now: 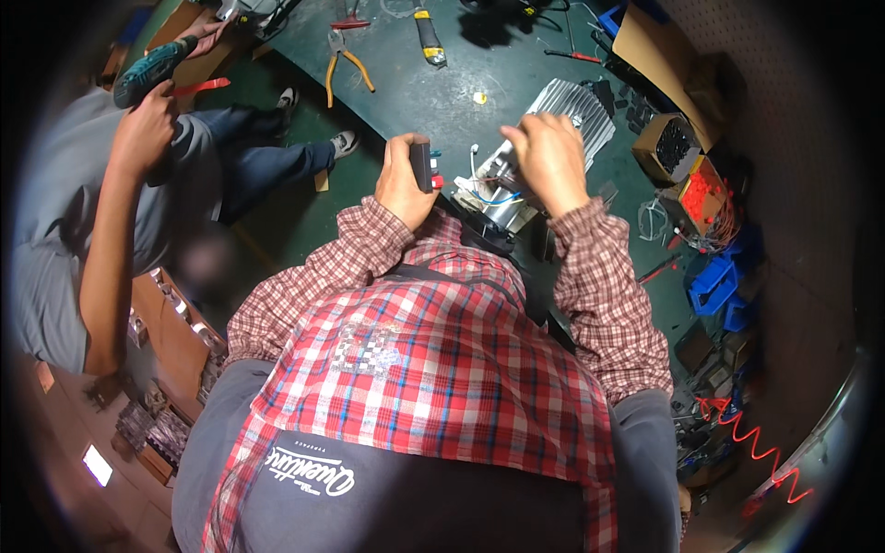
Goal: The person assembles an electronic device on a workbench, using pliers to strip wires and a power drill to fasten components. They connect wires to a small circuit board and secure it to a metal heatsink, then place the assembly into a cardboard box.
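My left hand is closed around a black rectangular box with small red and blue-green parts on its right side. It is held upright, just left of an electric motor with a silver finned housing. My right hand lies over the middle of that motor, its fingers curled onto the housing and the thumb reaching left. The fingertips are partly hidden. Between my hands, white and blue wires come out of the motor's near part, close to a dark round end.
Orange-handled pliers, a yellow-black utility knife and a red-handled tool lie on the green bench. Boxes of black parts and red parts stand right, near blue bins. At left, another person holds a drill.
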Demonstrator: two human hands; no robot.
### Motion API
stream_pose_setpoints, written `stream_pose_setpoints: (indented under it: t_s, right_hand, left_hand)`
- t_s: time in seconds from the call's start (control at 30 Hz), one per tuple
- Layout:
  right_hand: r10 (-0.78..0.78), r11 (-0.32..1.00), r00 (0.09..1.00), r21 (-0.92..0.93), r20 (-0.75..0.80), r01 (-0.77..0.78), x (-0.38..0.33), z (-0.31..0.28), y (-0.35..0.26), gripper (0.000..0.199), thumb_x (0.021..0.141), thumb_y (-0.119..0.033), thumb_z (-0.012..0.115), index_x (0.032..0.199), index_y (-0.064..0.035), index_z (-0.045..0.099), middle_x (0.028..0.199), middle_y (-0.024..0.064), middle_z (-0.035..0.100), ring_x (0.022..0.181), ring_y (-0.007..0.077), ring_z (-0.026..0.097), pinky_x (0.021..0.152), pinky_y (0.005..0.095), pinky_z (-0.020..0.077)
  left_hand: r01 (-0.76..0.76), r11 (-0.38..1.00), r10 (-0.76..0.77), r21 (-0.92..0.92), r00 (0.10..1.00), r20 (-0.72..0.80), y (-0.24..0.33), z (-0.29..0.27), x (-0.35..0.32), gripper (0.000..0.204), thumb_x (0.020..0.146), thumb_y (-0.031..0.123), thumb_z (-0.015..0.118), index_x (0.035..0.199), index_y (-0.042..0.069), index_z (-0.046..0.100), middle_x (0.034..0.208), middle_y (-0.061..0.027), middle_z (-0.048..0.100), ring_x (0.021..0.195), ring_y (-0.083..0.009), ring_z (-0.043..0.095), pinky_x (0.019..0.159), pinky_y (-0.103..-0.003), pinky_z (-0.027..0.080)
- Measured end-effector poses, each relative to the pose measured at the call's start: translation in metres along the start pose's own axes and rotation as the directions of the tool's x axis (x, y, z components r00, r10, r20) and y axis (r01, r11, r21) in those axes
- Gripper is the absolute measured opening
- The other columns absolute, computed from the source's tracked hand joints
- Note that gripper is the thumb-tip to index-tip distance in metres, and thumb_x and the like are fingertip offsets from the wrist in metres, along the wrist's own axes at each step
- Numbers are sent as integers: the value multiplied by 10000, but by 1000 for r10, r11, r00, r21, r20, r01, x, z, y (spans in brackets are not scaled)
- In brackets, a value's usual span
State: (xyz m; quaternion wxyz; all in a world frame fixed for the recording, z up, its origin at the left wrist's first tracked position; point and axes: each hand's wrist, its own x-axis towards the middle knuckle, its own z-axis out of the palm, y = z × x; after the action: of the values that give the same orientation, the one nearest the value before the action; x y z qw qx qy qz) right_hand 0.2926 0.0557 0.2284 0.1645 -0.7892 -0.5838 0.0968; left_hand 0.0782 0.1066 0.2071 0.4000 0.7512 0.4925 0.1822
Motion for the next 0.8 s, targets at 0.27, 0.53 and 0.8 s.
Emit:
stream_pose_setpoints:
  t_s: [0.27, 0.53, 0.8]
  right_hand:
    - [-9, 806, 678, -396, 735, 440, 35, 148, -37, 257, 901, -295, 555, 1068, -201, 726, 1100, -2, 684, 1164, 193, 483, 918, 399, 287]
    - [-46, 982, 821, -126, 569, 143, -1, 155, -32, 219, 879, -252, 519, 951, -120, 677, 911, 105, 714, 852, 262, 701, 691, 426, 511]
    - [-89, 988, 734, -33, 673, 149, 9, 142, -31, 244, 826, -273, 604, 980, -83, 602, 937, 117, 693, 903, 289, 683, 704, 417, 527]
  left_hand:
    - [-196, 963, 216, 185, 971, -98, -21, 17, -6, 483, 697, 58, 722, 1115, 15, 483, 1065, -203, 525, 989, -403, 551, 844, -407, 468]
    - [-262, 958, 271, 119, 960, -70, -24, 23, -10, 474, 667, 2, 688, 1104, 18, 505, 1129, -198, 518, 1046, -402, 515, 906, -433, 434]
    - [-330, 932, 323, 149, 944, 71, -16, 15, -3, 528, 676, 18, 710, 1161, 30, 502, 1198, -180, 500, 1147, -388, 474, 980, -443, 403]
